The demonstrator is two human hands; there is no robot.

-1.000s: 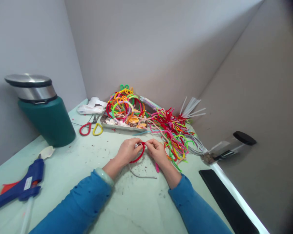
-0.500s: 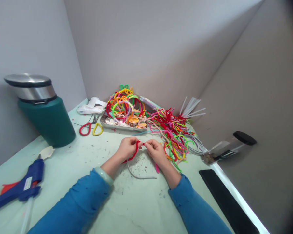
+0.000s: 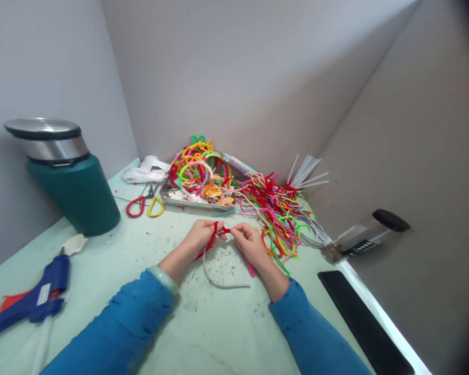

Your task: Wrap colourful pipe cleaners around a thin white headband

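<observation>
Between my hands runs a fuzzy red pipe cleaner (image 3: 213,237). My left hand (image 3: 197,238) is closed on it, and a length of it hangs down beside the fingers. My right hand (image 3: 248,239) pinches the red end between thumb and fingertips, a short way right of the left hand. A thin grey wire (image 3: 214,284) curves below the left hand and across the table; its upper end is hidden by the hand and the red strand. A pink piece (image 3: 250,269) shows just under my right wrist.
A tray (image 3: 191,203) of colourful pipe-cleaner rings stands at the back, beside a heap of loose pipe cleaners (image 3: 277,208). Scissors (image 3: 145,204), a green bottle (image 3: 76,192) and a blue glue gun (image 3: 49,291) are on the left. A black strip (image 3: 363,320) lies right.
My left hand has shifted slightly left, away from the right one, so more of the red pipe cleaner shows between them. The right hand keeps its pinch in nearly the same place.
</observation>
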